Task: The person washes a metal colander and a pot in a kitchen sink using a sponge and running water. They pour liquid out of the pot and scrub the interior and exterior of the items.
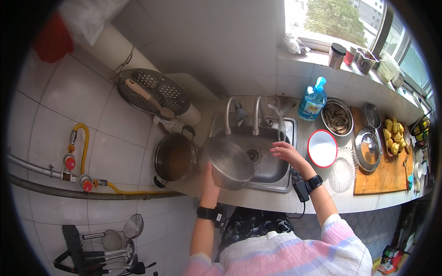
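Observation:
My left hand (209, 179) holds a metal pot or basin (226, 164) over the left part of a stainless steel sink (269, 172); its far side is blurred. Over the sink's right rim my right hand (286, 153) is raised with its fingers apart, holding nothing. Just beyond its fingertips hangs a clear plastic bag (282, 117). Two curved metal faucets (228, 117) stand behind the sink, and its drain (254, 156) shows between my hands.
A two-handled pot (174, 157) stands left of the sink. To the right are a blue soap bottle (312, 101), a red-rimmed white bowl (322, 148), a clear glass dish (343, 169), a steel bowl of food (337, 117) and a wooden cutting board (383, 177) bearing a lid (368, 150).

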`<action>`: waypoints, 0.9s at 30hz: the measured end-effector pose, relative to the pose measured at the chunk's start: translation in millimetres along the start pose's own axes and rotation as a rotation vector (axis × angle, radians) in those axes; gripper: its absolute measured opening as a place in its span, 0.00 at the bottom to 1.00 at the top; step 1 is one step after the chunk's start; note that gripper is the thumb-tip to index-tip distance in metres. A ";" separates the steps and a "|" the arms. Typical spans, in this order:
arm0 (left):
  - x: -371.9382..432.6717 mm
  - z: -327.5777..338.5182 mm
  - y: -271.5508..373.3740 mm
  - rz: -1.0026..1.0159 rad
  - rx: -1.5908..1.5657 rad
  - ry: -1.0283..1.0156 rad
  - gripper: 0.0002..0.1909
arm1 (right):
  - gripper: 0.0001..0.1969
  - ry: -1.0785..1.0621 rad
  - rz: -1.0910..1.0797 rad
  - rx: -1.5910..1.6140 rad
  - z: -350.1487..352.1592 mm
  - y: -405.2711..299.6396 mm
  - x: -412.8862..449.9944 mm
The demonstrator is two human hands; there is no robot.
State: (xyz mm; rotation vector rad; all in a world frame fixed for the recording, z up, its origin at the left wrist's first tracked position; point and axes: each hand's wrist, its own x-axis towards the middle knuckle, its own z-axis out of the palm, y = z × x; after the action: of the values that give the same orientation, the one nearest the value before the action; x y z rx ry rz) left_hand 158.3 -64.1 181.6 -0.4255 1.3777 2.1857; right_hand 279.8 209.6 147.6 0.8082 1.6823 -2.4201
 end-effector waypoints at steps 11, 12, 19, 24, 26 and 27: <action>-29.8 8.7 4.5 0.256 0.833 -0.321 0.22 | 0.11 0.009 -0.490 -0.585 70.5 -22.4 -75.6; -36.4 7.9 8.5 0.333 0.911 -0.426 0.20 | 0.11 0.021 -0.497 -0.591 85.0 -25.5 -76.1; -51.4 6.6 13.7 0.644 1.217 -0.938 0.16 | 0.16 0.304 -0.988 -1.429 135.2 -60.3 -100.1; -84.9 13.5 51.6 0.541 1.397 -1.177 0.19 | 0.07 0.122 -0.629 -1.835 139.4 -65.7 -133.3; -82.7 16.5 59.4 0.592 1.434 -1.238 0.21 | 0.05 0.110 -0.528 -1.789 137.3 -60.6 -148.8; -85.0 19.4 62.3 0.638 1.473 -1.285 0.22 | 0.04 0.084 -0.434 -1.737 134.4 -56.8 -158.4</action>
State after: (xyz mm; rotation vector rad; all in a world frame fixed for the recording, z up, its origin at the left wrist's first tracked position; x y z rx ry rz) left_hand 192.0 -90.3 279.9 1.7210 1.7638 0.6877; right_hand 345.3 76.5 303.7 0.1747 3.0142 -0.2310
